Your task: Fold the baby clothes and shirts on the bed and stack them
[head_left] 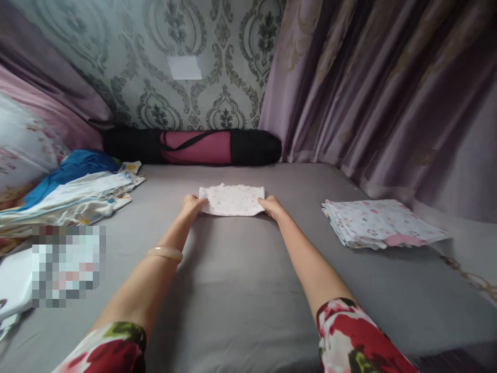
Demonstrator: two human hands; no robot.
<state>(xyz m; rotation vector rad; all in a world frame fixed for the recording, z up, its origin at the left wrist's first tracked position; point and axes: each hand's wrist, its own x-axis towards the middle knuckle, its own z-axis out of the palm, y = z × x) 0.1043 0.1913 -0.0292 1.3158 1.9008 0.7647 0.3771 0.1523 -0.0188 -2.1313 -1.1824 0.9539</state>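
Note:
A small white cloth with a faint print (232, 200), folded into a rectangle, is stretched between my two hands over the grey bed sheet (240, 290). My left hand (193, 205) pinches its left edge, thumb on top. At the opposite edge my right hand (272, 205) grips it the same way. Whether the cloth rests on the sheet or is slightly lifted, I cannot tell. Off to the right lies a stack of folded white printed cloths (384, 221) with pink patterns.
A long black and maroon bag (196, 147) lies along the patterned wall. Rumpled clothes, blue (77, 168) and cream (83, 196), pile up at the left beside a floral pillow (27, 145). Nearer, a white object (15, 277) sits by a blurred patch. Purple curtains (330, 77) hang at right.

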